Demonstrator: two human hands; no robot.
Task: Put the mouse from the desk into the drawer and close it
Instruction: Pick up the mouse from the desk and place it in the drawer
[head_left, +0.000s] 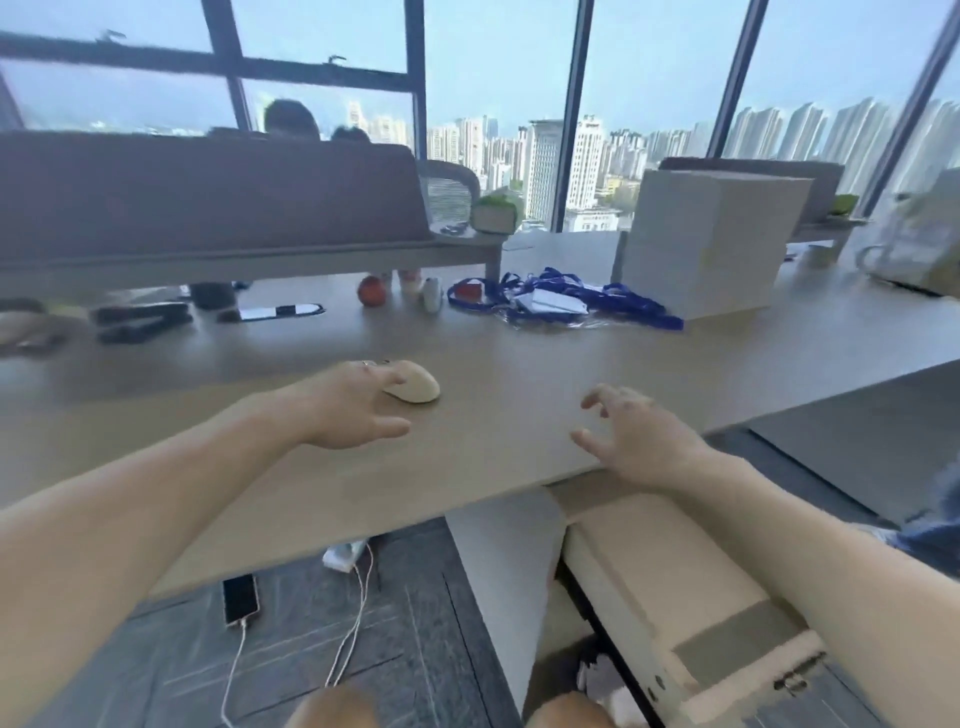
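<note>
Cream computer mouse (415, 387) flat on the wooden desk (519, 364), near its front edge, left hand (353, 405) touching its near side with fingers spread, not closed around it. Right hand (634, 434) open over the desk edge, fingers curled, holding nothing. Below, beige drawer unit (670, 587) under the right forearm; phone (240, 598) on the floor.

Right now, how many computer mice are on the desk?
1. A cream mouse lies near the desk's front edge, under the left hand's fingertips. Clutter further back could hide another.
</note>
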